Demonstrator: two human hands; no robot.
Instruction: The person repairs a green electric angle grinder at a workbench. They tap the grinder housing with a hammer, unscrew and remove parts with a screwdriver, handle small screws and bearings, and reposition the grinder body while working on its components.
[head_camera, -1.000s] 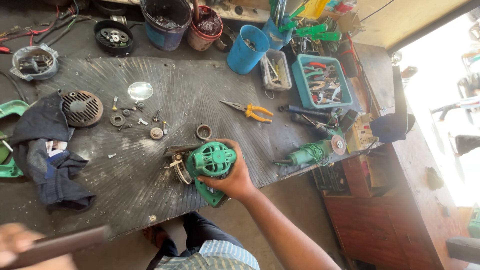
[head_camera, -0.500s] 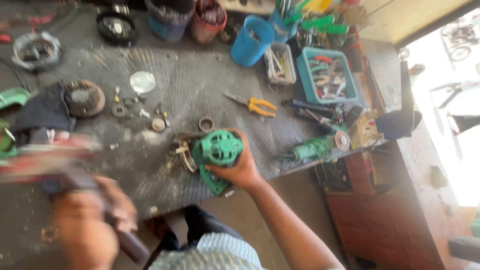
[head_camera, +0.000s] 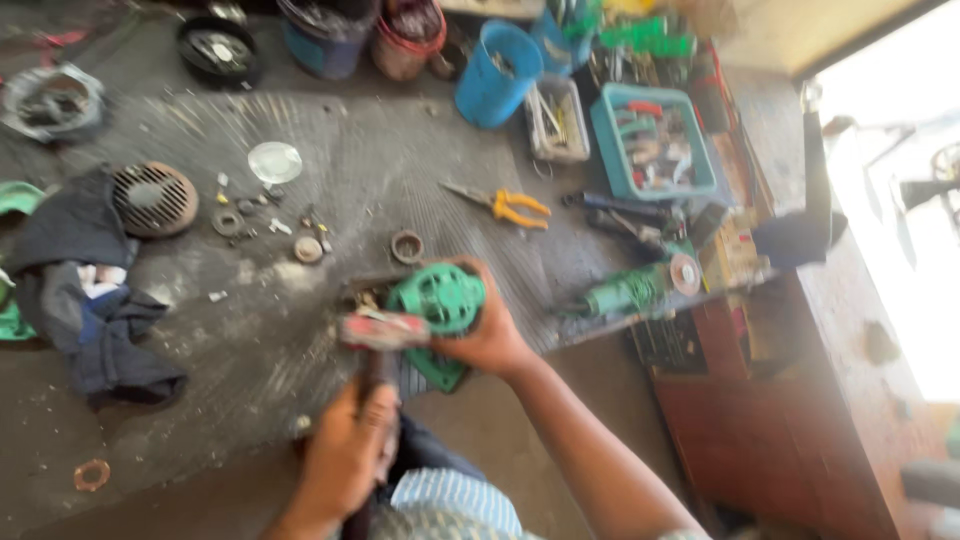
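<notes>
Workbench, near edge: our right hand (head_camera: 490, 335) keeps clasping the green motor housing (head_camera: 440, 305) while our left hand (head_camera: 345, 450), fist closed round a hammer (head_camera: 378, 335), has now swung its head against it.

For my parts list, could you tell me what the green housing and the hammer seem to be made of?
Green housing: probably painted cast metal; matte green, ribbed openings. Hammer: head looks like worn steel, dull with reddish patches; the handle is dark, and blur hides whether it is wood.

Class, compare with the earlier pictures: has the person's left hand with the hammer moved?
Yes. The left hand has swung in from the bench's left edge, bringing the hammer against the green motor housing, below the yellow-handled pliers.
</notes>
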